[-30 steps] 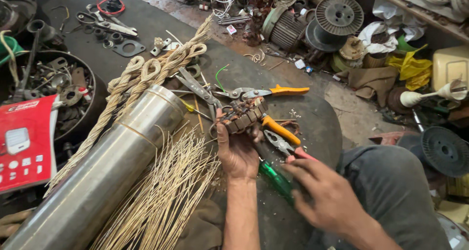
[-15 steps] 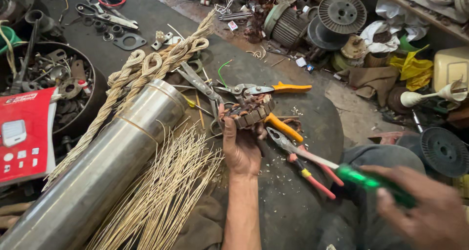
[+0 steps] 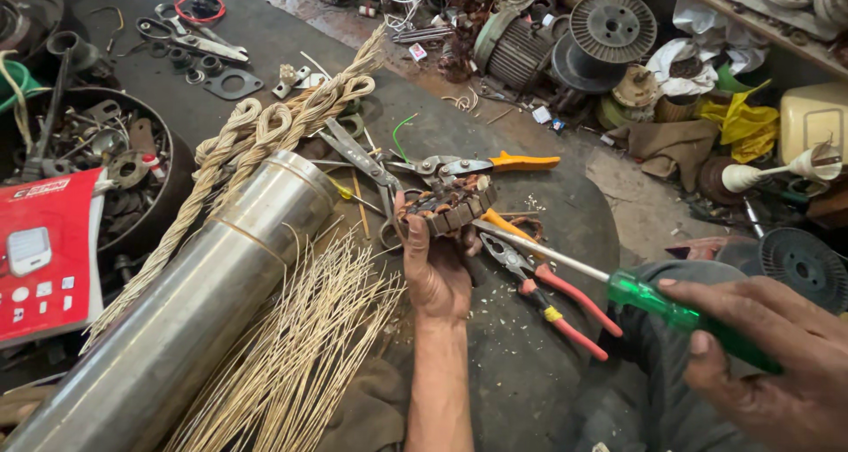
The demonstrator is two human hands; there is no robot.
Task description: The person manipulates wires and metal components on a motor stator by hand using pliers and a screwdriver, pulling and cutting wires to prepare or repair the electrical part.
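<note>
My left hand [image 3: 437, 271] grips a small round motor stator [image 3: 449, 206] with copper windings, held up over the dark work mat [image 3: 530, 390]. My right hand [image 3: 777, 364] at the lower right is closed on the green handle of a screwdriver [image 3: 658, 302]. Its metal shaft points left, with the tip touching the stator's right side. Red-handled pliers [image 3: 552, 306] lie on the mat just below the shaft.
A long steel tube [image 3: 194, 311] lies diagonally at the left, with twisted rope [image 3: 256, 143] and a bundle of thin pale strips [image 3: 300, 355] beside it. Orange-handled snips [image 3: 477, 163], scissors [image 3: 190, 38], a round tray of metal parts [image 3: 106, 151], a red box [image 3: 44, 249] and spools [image 3: 618, 23] surround the mat.
My right hand picked up the green screwdriver, swung out to the right, and now brings its tip against the stator. My left hand stays holding the stator.
</note>
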